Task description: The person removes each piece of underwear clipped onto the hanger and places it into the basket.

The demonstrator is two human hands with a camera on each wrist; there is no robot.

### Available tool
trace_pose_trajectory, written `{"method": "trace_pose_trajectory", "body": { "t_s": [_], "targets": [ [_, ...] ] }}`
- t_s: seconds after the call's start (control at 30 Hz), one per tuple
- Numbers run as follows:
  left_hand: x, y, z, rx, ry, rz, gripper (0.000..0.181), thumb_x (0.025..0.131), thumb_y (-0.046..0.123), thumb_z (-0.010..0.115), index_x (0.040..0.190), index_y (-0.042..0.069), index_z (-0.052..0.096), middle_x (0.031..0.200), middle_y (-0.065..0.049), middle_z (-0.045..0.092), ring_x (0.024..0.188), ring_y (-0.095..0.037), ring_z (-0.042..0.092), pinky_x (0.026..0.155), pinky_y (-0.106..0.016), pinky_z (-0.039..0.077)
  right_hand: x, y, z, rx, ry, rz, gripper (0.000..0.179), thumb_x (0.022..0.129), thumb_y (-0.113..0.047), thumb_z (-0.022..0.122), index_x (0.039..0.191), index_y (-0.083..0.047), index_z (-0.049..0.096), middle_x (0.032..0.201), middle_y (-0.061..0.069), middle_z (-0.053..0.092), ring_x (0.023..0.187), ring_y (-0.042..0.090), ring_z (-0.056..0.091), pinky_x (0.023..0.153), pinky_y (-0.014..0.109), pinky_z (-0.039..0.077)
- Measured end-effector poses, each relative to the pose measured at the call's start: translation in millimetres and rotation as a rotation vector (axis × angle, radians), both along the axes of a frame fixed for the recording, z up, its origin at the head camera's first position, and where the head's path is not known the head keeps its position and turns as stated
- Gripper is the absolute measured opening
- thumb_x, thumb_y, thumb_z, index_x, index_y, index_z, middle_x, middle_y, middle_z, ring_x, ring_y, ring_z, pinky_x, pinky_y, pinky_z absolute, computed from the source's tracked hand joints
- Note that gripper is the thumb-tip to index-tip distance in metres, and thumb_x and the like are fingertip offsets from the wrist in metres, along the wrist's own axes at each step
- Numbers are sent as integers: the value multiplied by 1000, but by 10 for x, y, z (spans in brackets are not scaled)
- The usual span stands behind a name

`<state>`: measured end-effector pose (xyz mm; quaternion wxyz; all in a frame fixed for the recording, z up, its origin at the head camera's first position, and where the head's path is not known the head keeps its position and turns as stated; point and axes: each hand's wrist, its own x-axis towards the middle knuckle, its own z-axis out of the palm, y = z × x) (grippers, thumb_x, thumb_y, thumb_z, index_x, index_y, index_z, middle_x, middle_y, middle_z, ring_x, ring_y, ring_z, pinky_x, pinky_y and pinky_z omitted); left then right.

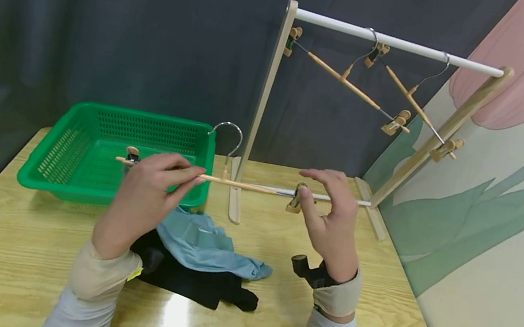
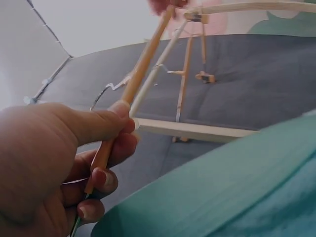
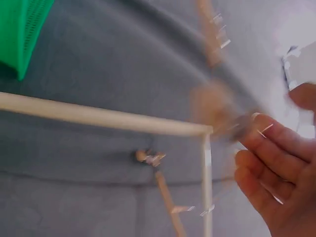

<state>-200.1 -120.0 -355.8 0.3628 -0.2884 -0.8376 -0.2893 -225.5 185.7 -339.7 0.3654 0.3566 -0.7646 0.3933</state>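
A wooden clip hanger [image 1: 247, 186] with a metal hook is held level above the table, its hook pointing up. My left hand [image 1: 143, 192] pinches its bar left of the hook, thumb and fingers around the wood in the left wrist view [image 2: 101, 158]. At the bar's right end sits a clip [image 1: 294, 205], with the thumb of my right hand [image 1: 333, 223] right at it and the index finger stretched away. The right wrist view shows that clip blurred beside the fingertips. Another clip [image 1: 132, 154] shows behind my left hand.
Light-blue cloth [image 1: 205, 247] lies over black cloth [image 1: 198, 287] on the table, below the hanger. A green basket [image 1: 144, 115] stands at back left. On the right, a wooden rack with a white rail [image 1: 329, 21] carries two similar hangers [image 1: 331, 71]. A painted wall [image 1: 506, 241] borders the table's right side.
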Motion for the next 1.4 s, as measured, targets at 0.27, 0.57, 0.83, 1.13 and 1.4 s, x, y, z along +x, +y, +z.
{"method": "trace_pose_trajectory", "body": {
  "t_s": [0.27,0.57,0.83,1.13,1.4],
  "targets": [
    [-37,202,-71,-78,-12,-22,20,86,11,81,106,5,80,91,-9,71,73,-23,64,65,-35,52,194,-342,-57,354,-37,-75,38,102,-27,65,131,-3,66,116,12,73,102,27,69,86,42,57],
    [-13,260,-37,-25,-62,-62,24,85,7,82,109,3,78,103,-12,70,95,-29,63,80,-42,54,33,-381,-153,467,-48,-54,20,94,-11,73,113,-7,78,74,0,64,54,8,48,50,21,38],
    [152,-141,164,179,75,-207,42,96,30,72,124,-1,71,125,-18,66,119,-38,54,96,-31,45,32,-377,-165,462,-69,10,21,95,-13,72,115,-8,77,73,-1,63,52,5,43,48,20,36],
    [84,-544,107,169,-277,-122,46,92,14,77,135,5,65,131,-13,65,135,-31,42,109,-45,36,23,-300,-154,417,-82,34,23,93,-6,73,116,-6,77,78,1,67,52,5,41,48,21,36],
    [-96,-615,-77,293,-578,-367,29,102,6,60,129,10,68,132,-3,66,125,-11,54,99,-27,43,30,-325,-154,435,-61,24,23,93,-7,73,115,-6,77,78,1,67,51,4,42,47,20,36]
  ]
}}
